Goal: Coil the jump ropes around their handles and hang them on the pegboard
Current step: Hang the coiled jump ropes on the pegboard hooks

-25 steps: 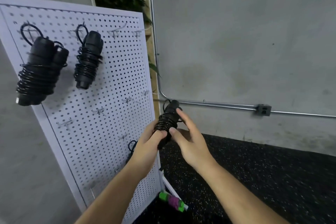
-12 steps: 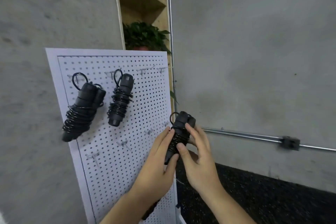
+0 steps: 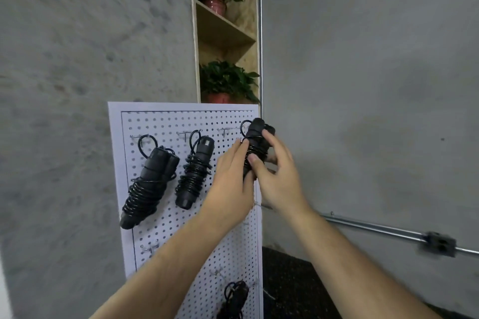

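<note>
A white pegboard (image 3: 166,225) leans against the grey wall. Two coiled black jump ropes hang by loops from its top hooks, one at the left (image 3: 147,184) and one beside it (image 3: 194,171). Both of my hands hold a third coiled black jump rope (image 3: 255,142) near the board's upper right corner, its small loop at the top close to a hook. My left hand (image 3: 230,184) grips the bundle's lower part from the left. Thumb and fingers of my right hand (image 3: 277,176) curl round it from the right. A fourth coiled rope (image 3: 234,298) hangs low on the board.
Empty metal hooks (image 3: 225,130) stick out of the board. Behind it stands a wooden shelf (image 3: 223,33) with potted plants (image 3: 225,80). A metal conduit (image 3: 373,228) with a junction box runs along the right wall above the black speckled floor (image 3: 293,287).
Both hands have lifted the coiled rope up to the pegboard's top right hooks. The view has tilted upward, bringing more of the shelf into sight.
</note>
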The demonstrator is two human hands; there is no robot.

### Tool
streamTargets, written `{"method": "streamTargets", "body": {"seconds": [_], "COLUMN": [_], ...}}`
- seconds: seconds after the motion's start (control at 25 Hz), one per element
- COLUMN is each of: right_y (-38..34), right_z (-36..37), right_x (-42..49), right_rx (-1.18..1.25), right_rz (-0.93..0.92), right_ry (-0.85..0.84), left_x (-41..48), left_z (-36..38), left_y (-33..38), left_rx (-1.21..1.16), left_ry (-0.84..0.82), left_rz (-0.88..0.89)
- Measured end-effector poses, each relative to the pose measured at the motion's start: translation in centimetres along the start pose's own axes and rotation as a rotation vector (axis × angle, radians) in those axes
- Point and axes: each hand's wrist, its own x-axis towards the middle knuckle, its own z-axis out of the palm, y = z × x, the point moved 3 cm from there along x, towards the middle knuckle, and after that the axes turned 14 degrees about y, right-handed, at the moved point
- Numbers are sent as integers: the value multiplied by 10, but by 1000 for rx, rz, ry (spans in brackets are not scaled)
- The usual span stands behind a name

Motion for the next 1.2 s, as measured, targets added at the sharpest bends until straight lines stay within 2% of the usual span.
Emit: {"method": "streamTargets", "body": {"seconds": [0.24, 0.6, 0.8, 0.96, 1.2], "right_y": [8, 18, 34, 54, 61], "right_z": [22, 17, 28, 32, 23], "right_x": [23, 19, 30, 20, -8], "right_rx": [-14, -3, -36, -157, -400], "right_rz": [61, 78, 121, 61, -107], "right_ry": [4, 42, -6, -70, -204], "left_x": [23, 21, 23, 9, -17], "left_z": [3, 9, 15, 19, 17], "left_y": [-10, -14, -22, -35, -43], "left_rx": [4, 47, 75, 147, 205], "left_ry": [-17, -75, -69, -114, -190], "left_rz": [-69, -30, -88, -117, -36]}}
